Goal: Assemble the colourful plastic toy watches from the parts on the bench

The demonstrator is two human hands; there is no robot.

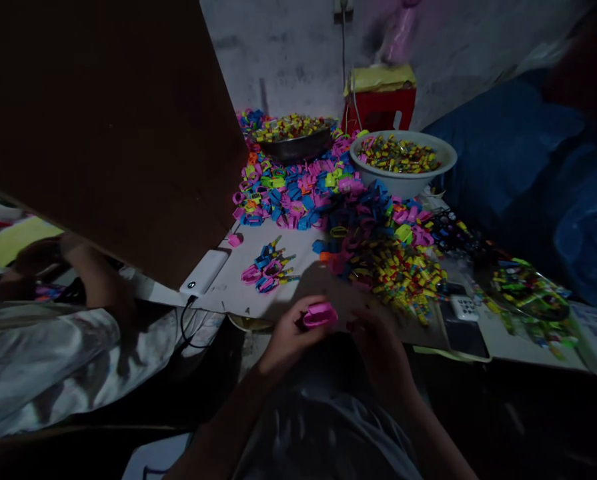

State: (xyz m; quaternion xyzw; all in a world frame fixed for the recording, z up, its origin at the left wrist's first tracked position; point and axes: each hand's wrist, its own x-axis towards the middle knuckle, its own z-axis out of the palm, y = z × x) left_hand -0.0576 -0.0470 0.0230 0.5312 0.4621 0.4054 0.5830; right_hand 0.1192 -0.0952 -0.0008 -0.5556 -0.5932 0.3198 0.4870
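Note:
My left hand (295, 333) is closed around a pink hollow plastic piece (321, 315), held above the table's front edge with its opening facing up. A short gap to the right, my right hand (381, 343) is in shadow with its fingers curled together; whatever they may hold is too dark to make out. Beyond my hands lies a small group of pink and blue pieces with patterned sticks (271, 267). Near my right hand is a heap of small yellow, red and blue-green wrapped sticks (403, 273).
Behind spreads a large pile of pink, blue and green plastic pieces (298, 193). A metal bowl (298, 148) and a white basin (403, 180) hold wrapped sticks. A big brown board (128, 133) blocks the left, beside a white power bank (205, 272). Another person's arm (95, 273) shows there.

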